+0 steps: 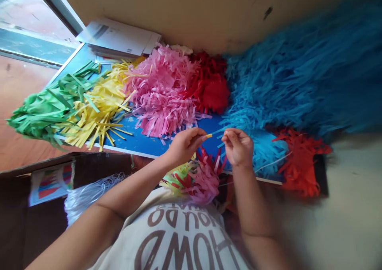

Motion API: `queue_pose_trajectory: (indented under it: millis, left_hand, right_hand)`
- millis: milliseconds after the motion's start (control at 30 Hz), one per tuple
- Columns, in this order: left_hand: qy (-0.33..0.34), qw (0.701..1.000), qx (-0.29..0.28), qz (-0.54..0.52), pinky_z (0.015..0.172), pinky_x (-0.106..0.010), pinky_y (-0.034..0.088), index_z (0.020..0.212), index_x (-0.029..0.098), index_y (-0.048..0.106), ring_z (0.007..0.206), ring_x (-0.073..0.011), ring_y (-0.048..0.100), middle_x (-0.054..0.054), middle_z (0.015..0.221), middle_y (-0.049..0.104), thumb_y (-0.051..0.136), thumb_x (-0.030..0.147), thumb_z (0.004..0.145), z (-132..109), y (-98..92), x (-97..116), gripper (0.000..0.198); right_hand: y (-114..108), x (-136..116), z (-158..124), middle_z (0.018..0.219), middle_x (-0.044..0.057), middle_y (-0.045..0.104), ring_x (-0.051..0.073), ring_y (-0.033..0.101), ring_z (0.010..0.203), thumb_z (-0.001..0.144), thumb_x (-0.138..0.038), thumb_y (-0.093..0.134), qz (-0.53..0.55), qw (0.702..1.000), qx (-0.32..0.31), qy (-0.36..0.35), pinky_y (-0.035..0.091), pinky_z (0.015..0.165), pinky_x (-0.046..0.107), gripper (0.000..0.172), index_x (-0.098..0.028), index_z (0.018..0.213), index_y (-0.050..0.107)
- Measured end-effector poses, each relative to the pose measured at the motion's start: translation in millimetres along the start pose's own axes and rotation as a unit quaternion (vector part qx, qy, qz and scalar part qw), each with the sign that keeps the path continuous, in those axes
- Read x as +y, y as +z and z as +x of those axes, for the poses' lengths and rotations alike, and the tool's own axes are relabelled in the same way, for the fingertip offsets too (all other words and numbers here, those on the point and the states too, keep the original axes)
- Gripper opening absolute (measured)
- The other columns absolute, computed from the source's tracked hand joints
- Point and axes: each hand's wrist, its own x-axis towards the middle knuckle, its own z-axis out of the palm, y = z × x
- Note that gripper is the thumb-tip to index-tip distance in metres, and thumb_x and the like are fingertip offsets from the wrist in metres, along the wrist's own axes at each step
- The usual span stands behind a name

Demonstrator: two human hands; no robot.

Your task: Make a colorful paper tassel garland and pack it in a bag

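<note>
Printed shirt (185, 234) is seen at lower centre; mid-frame, a short yellow strip (209, 135) is pinched in the left hand's (185, 143) fingertips, its long axis directed rightward at the curled right hand (238, 147), whose hold cannot be told.

On the desk (140, 140), bundles of paper fringe (167, 87) run in a row from its left end rightward. A heap of fringe (274, 79) covers the desk's right rear and reaches past it; a corner bundle (303, 164) lies at its right front. A stack of papers (125, 39) sits at the desk's back left, the wall (215, 15) behind. Before the desk are a box (98, 166) and string (86, 196) on its left, a lap bundle (204, 182) nearer its middle.
</note>
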Motion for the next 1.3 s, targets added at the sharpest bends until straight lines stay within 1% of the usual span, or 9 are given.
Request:
queue_pose_trajectory:
  millis: [200,333,433,667,833,967,1100,1167,1300]
  left_hand:
    - [0.039,0.999,0.015,-0.012,0.060,-0.018,0.041,0.091,0.015,0.064,0.059,-0.0076,0.051,0.002,0.070,0.061,0.057,0.029,0.098,2.4,7.5,8.8,0.017]
    - [0.054,0.998,0.025,-0.001,0.063,-0.018,0.044,0.091,0.014,0.065,0.065,-0.0091,0.058,-0.001,0.076,0.067,0.058,0.026,0.097,1.8,6.6,6.7,0.015]
    - [0.065,0.997,0.026,0.027,0.063,-0.018,0.045,0.092,0.014,0.066,0.067,-0.0099,0.061,-0.002,0.078,0.069,0.059,0.026,0.097,1.6,5.3,5.3,0.014]
    - [0.113,0.987,-0.004,0.111,0.068,-0.021,0.046,0.097,0.015,0.068,0.073,-0.0123,0.065,-0.005,0.083,0.071,0.054,0.026,0.100,5.3,-2.7,6.4,0.018]
    - [0.121,0.970,-0.042,0.208,0.065,-0.023,0.044,0.098,0.016,0.069,0.073,-0.0142,0.065,-0.005,0.082,0.069,0.046,0.028,0.103,4.2,-8.9,11.6,0.026]
    - [0.120,0.976,-0.048,0.176,0.066,-0.021,0.045,0.100,0.016,0.066,0.075,-0.0138,0.066,-0.005,0.085,0.071,0.051,0.024,0.100,1.0,-10.9,15.2,0.017]
    - [0.109,0.984,-0.030,0.135,0.064,-0.019,0.045,0.097,0.016,0.065,0.069,-0.0112,0.065,-0.002,0.079,0.071,0.056,0.025,0.098,0.0,-9.9,15.0,0.013]
    - [0.123,0.982,-0.014,0.143,0.063,-0.019,0.045,0.093,0.017,0.067,0.066,-0.0104,0.065,-0.001,0.077,0.071,0.057,0.024,0.098,-0.3,-7.2,13.5,0.013]
    - [0.152,0.968,0.051,0.192,0.061,-0.021,0.044,0.087,0.017,0.067,0.064,-0.0111,0.064,-0.002,0.072,0.070,0.057,0.027,0.096,-3.2,0.5,11.1,0.017]
  right_hand:
    - [22.4,8.4,-23.5,0.067,-0.003,0.069,0.007,0.058,0.052,0.064,-0.043,0.089,0.066,0.997,0.002,0.043,0.047,0.051,0.019,0.028,-0.022,0.071,0.072]
    - [26.3,9.7,-29.1,0.067,-0.002,0.070,0.008,0.058,0.051,0.064,-0.044,0.089,0.051,0.997,0.022,0.047,0.047,0.050,0.020,0.029,-0.021,0.073,0.073]
    - [26.6,10.2,-30.1,0.066,-0.002,0.069,0.009,0.058,0.051,0.067,-0.045,0.087,0.033,0.999,0.015,0.035,0.046,0.051,0.022,0.029,-0.021,0.075,0.073]
    - [21.5,9.4,-32.4,0.068,-0.001,0.070,0.011,0.058,0.053,0.076,-0.044,0.082,-0.040,0.999,-0.011,-0.006,0.045,0.054,0.025,0.023,-0.022,0.079,0.075]
    - [18.3,3.8,-36.4,0.078,-0.001,0.071,0.013,0.063,0.065,0.086,-0.037,0.074,-0.165,0.980,-0.058,-0.090,0.051,0.066,0.027,0.015,-0.023,0.084,0.075]
    - [18.4,3.1,-39.8,0.076,-0.001,0.069,0.014,0.062,0.066,0.090,-0.039,0.069,-0.194,0.976,-0.052,-0.087,0.051,0.066,0.027,0.018,-0.022,0.086,0.073]
    - [16.9,4.3,-43.3,0.081,0.000,0.070,0.014,0.063,0.069,0.089,-0.039,0.070,-0.205,0.973,-0.044,-0.092,0.052,0.068,0.027,0.017,-0.022,0.087,0.073]
    - [15.8,4.2,-44.6,0.085,0.000,0.072,0.014,0.064,0.072,0.089,-0.037,0.071,-0.205,0.972,-0.055,-0.098,0.053,0.071,0.027,0.014,-0.024,0.089,0.075]
    - [13.1,3.2,-45.0,0.091,0.001,0.073,0.018,0.067,0.083,0.088,-0.036,0.073,-0.216,0.968,-0.072,-0.108,0.055,0.078,0.031,0.012,-0.025,0.091,0.076]
